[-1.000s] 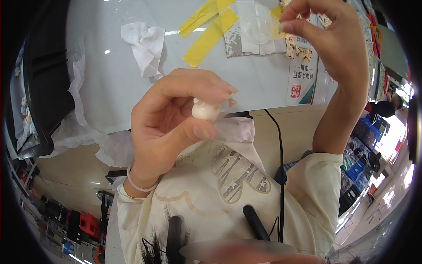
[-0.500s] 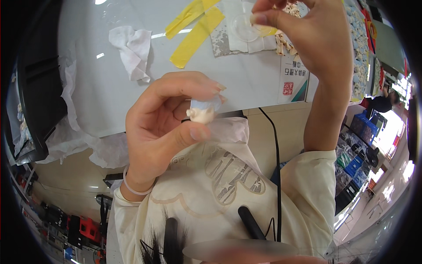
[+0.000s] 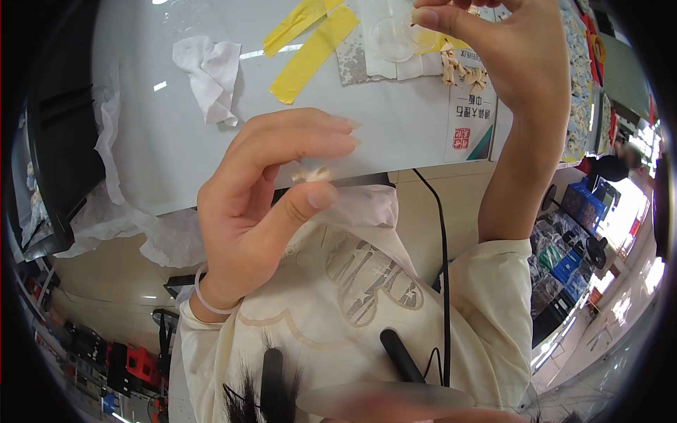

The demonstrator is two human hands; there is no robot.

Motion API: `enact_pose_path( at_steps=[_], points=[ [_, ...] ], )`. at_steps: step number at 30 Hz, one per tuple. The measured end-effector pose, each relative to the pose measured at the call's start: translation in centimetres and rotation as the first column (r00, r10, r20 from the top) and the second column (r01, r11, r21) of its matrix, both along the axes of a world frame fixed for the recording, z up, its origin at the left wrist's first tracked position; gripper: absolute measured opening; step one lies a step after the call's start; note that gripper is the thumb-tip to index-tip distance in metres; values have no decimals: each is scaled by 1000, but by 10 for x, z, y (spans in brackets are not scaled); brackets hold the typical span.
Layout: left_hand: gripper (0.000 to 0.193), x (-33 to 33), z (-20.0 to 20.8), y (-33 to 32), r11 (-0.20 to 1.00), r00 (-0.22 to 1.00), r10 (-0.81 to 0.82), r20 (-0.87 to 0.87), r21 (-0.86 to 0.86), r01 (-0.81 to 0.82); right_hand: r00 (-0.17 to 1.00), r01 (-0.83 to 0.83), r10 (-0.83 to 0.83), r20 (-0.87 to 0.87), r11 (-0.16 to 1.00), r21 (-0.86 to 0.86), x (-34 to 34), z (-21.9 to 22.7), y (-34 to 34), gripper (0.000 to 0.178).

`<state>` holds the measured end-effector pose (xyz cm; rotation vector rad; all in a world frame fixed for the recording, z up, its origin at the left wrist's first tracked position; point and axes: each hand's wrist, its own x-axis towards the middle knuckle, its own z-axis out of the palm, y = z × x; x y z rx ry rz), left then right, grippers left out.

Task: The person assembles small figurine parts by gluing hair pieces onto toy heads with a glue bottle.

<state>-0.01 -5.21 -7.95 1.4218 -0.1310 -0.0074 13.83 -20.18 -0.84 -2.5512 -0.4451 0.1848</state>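
In front of my chest, my left hand (image 3: 248, 180) holds a small cream figurine (image 3: 312, 174) between its thumb and curled fingers. The figurine is blurred, and its pale blue part can hardly be made out. My right hand (image 3: 520, 67) is raised at the top right, over the table, with thumb and fingers pinched together. The upper edge cuts off part of that hand, and whatever is in the pinch is too small to name. Beside its thumb is a round clear dish (image 3: 392, 41) on white paper (image 3: 422, 67). Several small cream pieces with dark tips (image 3: 462, 69) lie below its palm.
Yellow tape strips (image 3: 314, 53) and a crumpled white cloth (image 3: 209, 77) lie on the grey table (image 3: 282, 84). A black tray (image 3: 63, 141) stands at left. Many blue-and-cream pieces (image 3: 577, 77) are at far right. A black cable (image 3: 441, 233) hangs from the table's near edge.
The fingers of my left hand have shifted, and the figurine has turned, its blue part showing less. My right hand has moved slightly up and right, uncovering more of the cream pieces.
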Motion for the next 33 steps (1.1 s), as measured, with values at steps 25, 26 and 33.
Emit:
enact_pose_path(
  at_steps=[25, 26, 33],
  points=[
    [44, -5, 2, -15, 790, 984, 49, -173, -595, -144, 969, -2, 203, -142, 581, 814, -79, -37, -9, 24],
    [43, -5, 3, -16, 795, 989, 68, -133, -592, -135, 965, 17, 203, -164, 578, 816, -80, -37, -8, 24],
    [39, -9, -1, -12, 864, 994, 102, -45, -491, -111, 956, -5, 246, -158, 556, 831, -83, -39, -3, 23]
  ],
)
